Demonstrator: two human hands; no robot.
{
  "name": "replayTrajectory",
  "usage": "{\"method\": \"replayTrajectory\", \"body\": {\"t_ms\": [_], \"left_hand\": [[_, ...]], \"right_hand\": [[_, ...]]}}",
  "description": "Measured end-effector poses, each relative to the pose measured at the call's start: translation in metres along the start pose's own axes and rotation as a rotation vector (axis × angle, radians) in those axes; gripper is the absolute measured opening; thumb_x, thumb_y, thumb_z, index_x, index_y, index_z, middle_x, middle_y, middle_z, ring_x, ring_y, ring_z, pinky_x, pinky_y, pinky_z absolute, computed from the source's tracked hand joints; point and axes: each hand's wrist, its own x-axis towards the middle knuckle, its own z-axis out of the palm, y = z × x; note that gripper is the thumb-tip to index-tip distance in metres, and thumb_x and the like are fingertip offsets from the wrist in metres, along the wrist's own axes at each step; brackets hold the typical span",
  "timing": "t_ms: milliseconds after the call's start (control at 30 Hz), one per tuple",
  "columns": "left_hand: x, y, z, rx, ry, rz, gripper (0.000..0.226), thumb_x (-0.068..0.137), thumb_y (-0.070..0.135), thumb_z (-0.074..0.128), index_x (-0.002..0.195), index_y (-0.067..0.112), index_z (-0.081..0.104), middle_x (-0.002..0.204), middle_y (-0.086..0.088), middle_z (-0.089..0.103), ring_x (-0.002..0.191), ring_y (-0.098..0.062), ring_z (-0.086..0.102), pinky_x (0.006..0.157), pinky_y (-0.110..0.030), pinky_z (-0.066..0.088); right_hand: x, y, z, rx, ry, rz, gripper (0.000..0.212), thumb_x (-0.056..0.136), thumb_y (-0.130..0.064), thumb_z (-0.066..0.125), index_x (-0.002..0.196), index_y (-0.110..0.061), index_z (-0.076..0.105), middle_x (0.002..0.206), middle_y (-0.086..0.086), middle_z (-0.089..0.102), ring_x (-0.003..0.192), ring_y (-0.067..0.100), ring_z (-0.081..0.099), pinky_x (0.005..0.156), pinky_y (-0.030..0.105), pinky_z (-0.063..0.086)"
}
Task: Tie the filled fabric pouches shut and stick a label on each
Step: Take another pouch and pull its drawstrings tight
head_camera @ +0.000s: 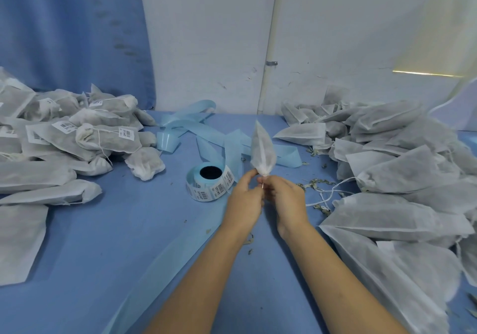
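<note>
I work at a blue tabletop (pixel 116 230) that runs up to a white wall (pixel 206 37). A pale pipe (pixel 271 37) climbs that wall straight ahead of my hands, and a blue curtain (pixel 64 24) hangs far off to their left. My left hand (pixel 245 199) and right hand (pixel 286 199) meet in the middle, raised off the surface, both pinching the gathered neck of one pouch (pixel 263 150). The pouch stands upright above my fingertips, its point toward the wall, and a bit of its string shows between my fingers. Just left of my left hand lies the label roll (pixel 210 182), flat on the tabletop. Beyond it, spent backing strip (pixel 196 127) curls in loose blue loops that pass behind the pouch. Well to the left sits a heap of labelled pouches (pixel 77 132), their necks bunched. To the right of my right hand, and nearer me along that side, is a bigger heap of unlabelled pouches (pixel 400 153). Loose white strings (pixel 327 191) and dry herb crumbs (pixel 312 182) trail from it toward my right hand.
</note>
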Motion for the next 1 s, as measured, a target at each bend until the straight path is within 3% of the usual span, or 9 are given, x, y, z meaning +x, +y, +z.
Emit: {"method": "replayTrajectory", "body": {"t_ms": [33,100,200,333,467,600,767,900,1000], "left_hand": [[0.001,0.000,-0.001,-0.010,-0.011,-0.003,0.041,0.091,0.001,0.041,0.108,0.034,0.058,0.045,0.006,0.053,0.036,0.000,0.040,0.035,-0.020,0.035],[0.001,0.000,-0.002,-0.016,-0.009,-0.012,0.041,0.091,0.001,0.041,0.099,0.038,0.058,0.048,0.012,0.051,0.035,0.000,0.036,0.035,-0.013,0.028],[0.002,-0.002,-0.003,-0.012,0.009,-0.025,0.042,0.091,0.001,0.041,0.095,0.040,0.057,0.052,0.006,0.046,0.036,-0.002,0.032,0.035,-0.014,0.026],[0.004,-0.002,-0.003,0.011,0.028,-0.025,0.041,0.090,0.002,0.041,0.102,0.039,0.056,0.042,0.014,0.042,0.035,-0.002,0.034,0.037,-0.015,0.027],[0.003,-0.002,-0.002,0.229,0.124,0.034,0.031,0.090,0.007,0.048,0.118,0.017,0.055,0.058,0.003,0.054,0.047,-0.010,0.050,0.048,-0.023,0.041],[0.000,-0.002,-0.006,0.726,0.182,0.266,0.018,0.097,0.016,0.047,0.100,0.007,0.063,0.087,-0.007,0.064,0.084,-0.024,0.060,0.075,-0.033,0.045],[-0.003,0.001,-0.008,1.152,0.233,0.398,0.022,0.102,0.021,0.037,0.105,0.011,0.056,0.106,-0.005,0.052,0.094,-0.023,0.055,0.070,-0.031,0.037],[-0.004,0.005,-0.006,1.237,0.277,0.450,0.016,0.102,0.018,0.038,0.110,0.015,0.051,0.120,0.001,0.045,0.093,-0.017,0.052,0.061,-0.028,0.033],[-0.005,0.005,-0.006,1.133,0.216,0.504,0.019,0.100,0.015,0.041,0.116,0.016,0.051,0.142,0.008,0.037,0.099,-0.016,0.054,0.067,-0.031,0.043]], "right_hand": [[0.000,0.000,0.000,0.017,0.005,0.015,0.009,0.080,-0.002,0.063,0.075,0.001,0.069,0.067,0.009,0.062,0.065,0.018,0.053,0.061,0.029,0.043],[0.000,0.000,0.001,0.038,0.013,0.035,0.008,0.079,-0.002,0.063,0.079,0.003,0.069,0.066,0.008,0.062,0.062,0.017,0.053,0.061,0.027,0.043],[0.000,-0.001,0.001,0.049,-0.008,0.047,0.009,0.080,-0.003,0.063,0.080,0.002,0.070,0.065,0.006,0.063,0.060,0.014,0.054,0.061,0.026,0.044],[-0.001,-0.003,0.000,0.087,-0.035,0.075,0.015,0.087,-0.006,0.059,0.078,-0.005,0.072,0.067,0.001,0.071,0.059,0.008,0.063,0.057,0.017,0.049],[0.003,-0.011,-0.006,0.191,-0.094,0.104,0.017,0.094,-0.013,0.050,0.086,-0.013,0.065,0.073,-0.003,0.073,0.069,0.006,0.067,0.066,0.019,0.050],[0.005,-0.013,-0.011,-0.097,0.013,-0.057,0.016,0.089,-0.014,0.054,0.078,-0.016,0.065,0.059,-0.008,0.060,0.060,0.009,0.048,0.059,0.020,0.039],[0.004,-0.008,-0.014,-0.573,0.092,-0.341,0.021,0.089,-0.018,0.052,0.068,-0.021,0.054,0.062,-0.003,0.056,0.059,0.011,0.045,0.060,0.033,0.037],[0.003,-0.005,-0.014,-0.814,0.115,-0.516,0.020,0.090,-0.020,0.049,0.071,-0.014,0.048,0.068,-0.003,0.053,0.069,0.017,0.046,0.061,0.038,0.036],[0.002,-0.003,-0.013,-0.961,0.123,-0.595,0.018,0.093,-0.022,0.048,0.077,-0.015,0.052,0.079,-0.005,0.056,0.080,0.017,0.046,0.063,0.035,0.035]]}}
